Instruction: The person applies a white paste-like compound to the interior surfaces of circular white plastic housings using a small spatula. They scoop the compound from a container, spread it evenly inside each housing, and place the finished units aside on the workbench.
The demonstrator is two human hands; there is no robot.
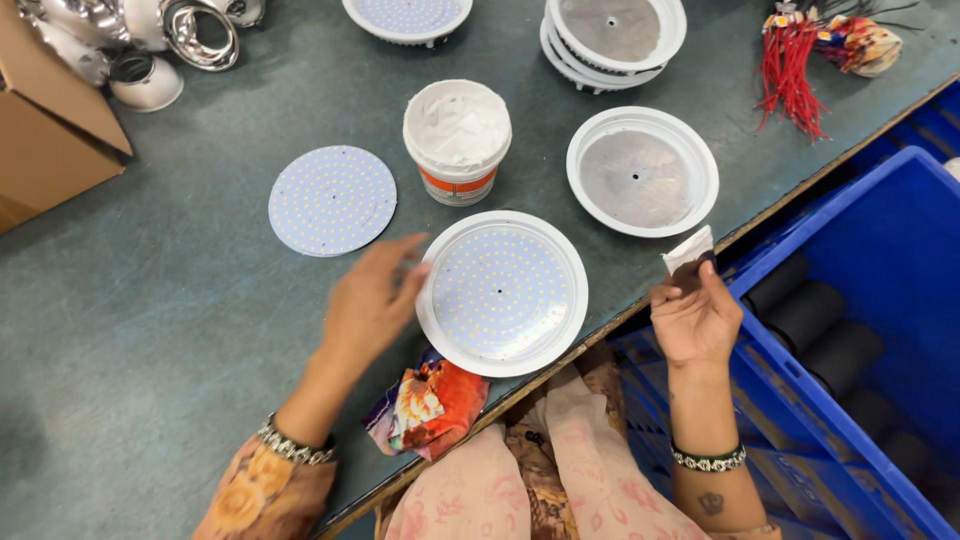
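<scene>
Round white lamp housing [502, 293]: flat on grey-green worktable [150, 300] near front edge, open face up, no long axis; LED disc seated inside. Left hand [368, 300]: fingers loosely spread, touching housing's left rim, not grasping. Right hand [695, 318]: pinching small white-tipped spreader [688, 252], tip pointing up and away. Tub [457, 140] behind housing: upright, filled with white paste. Second housing [642, 170]: bare metal plate inside. Loose LED disc [332, 200]: flat, left of tub. Blue crate [880, 300], right: dark cylinders inside.
</scene>
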